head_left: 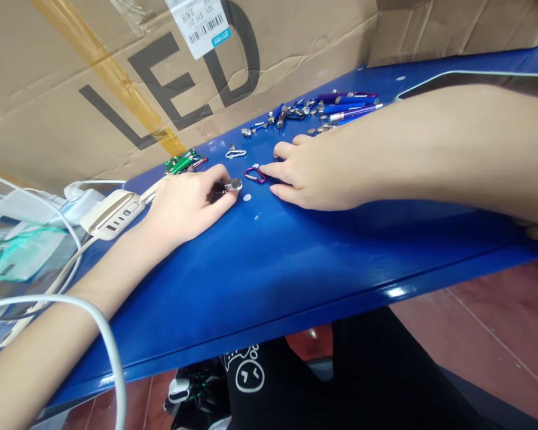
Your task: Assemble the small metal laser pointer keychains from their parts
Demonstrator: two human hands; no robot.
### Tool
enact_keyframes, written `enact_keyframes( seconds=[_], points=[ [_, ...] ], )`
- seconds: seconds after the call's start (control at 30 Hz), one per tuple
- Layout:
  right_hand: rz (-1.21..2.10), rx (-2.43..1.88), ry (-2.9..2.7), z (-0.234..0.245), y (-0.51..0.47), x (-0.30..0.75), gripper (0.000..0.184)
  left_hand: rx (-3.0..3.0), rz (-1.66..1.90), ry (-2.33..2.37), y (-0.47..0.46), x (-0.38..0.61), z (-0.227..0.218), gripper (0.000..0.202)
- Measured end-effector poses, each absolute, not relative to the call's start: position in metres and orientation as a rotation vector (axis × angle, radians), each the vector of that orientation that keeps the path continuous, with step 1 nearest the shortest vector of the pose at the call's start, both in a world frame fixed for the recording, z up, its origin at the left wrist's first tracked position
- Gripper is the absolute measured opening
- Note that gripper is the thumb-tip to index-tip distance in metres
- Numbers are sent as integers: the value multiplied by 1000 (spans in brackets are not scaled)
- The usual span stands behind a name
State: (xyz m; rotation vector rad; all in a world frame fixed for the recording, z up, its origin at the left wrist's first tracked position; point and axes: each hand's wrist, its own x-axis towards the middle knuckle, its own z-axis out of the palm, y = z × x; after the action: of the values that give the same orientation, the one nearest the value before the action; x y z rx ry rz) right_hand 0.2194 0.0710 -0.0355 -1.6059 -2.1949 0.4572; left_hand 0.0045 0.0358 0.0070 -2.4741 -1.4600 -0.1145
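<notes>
My left hand [183, 200] is closed, thumb and fingers around a small flashlight [236, 184]. Its round silver end points to the right, and most of its body is hidden in the hand. To the right of it lies a purple-red carabiner [255, 175]. My right hand [314, 173] reaches over the blue table with its fingers apart, one fingertip at the carabiner's edge. A small dark object shows under its farther fingers, too covered to name. Just behind, a silver carabiner [235, 153] rests beside a small metal cap [232, 147].
Green flashlights [186, 161] lie beyond my left hand. Several blue and purple pen-like pieces [347, 107] and metal caps are heaped at the back. A cardboard box [116, 71] walls the far side. White cables and a power strip [114, 215] crowd the left.
</notes>
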Motion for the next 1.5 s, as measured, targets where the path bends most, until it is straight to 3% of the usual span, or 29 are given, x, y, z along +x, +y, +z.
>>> enact_keyframes(
  seconds=[0.23, 0.43, 0.73, 0.93, 1.23, 1.37, 1.5],
  points=[
    [-5, -1506, -2452, -15, 34, 210, 59, -2435, -33, -1458, 34, 6, 9, 37],
    [-208, -1317, -2610, -15, 44, 211, 64, -2447, -44, -1420, 31, 6, 10, 34],
    [-513, -1442, -2589, 12, 31, 190, 34, -2540, -73, -1331, 34, 0, 8, 32],
    [-451, -1458, -2501, 12, 42, 196, 22, -2583, -105, -1336, 32, -1, 9, 27],
    [-154, -1426, -2414, 18, 32, 186, 33, -2524, -257, -1434, 26, -1, 9, 31],
    [67, -1407, -2394, 18, 31, 185, 28, -2418, -435, -1641, 27, -1, 7, 38],
    [139, -1406, -2372, 17, 34, 188, 23, -2396, -555, -1717, 28, -3, 6, 31]
  ],
)
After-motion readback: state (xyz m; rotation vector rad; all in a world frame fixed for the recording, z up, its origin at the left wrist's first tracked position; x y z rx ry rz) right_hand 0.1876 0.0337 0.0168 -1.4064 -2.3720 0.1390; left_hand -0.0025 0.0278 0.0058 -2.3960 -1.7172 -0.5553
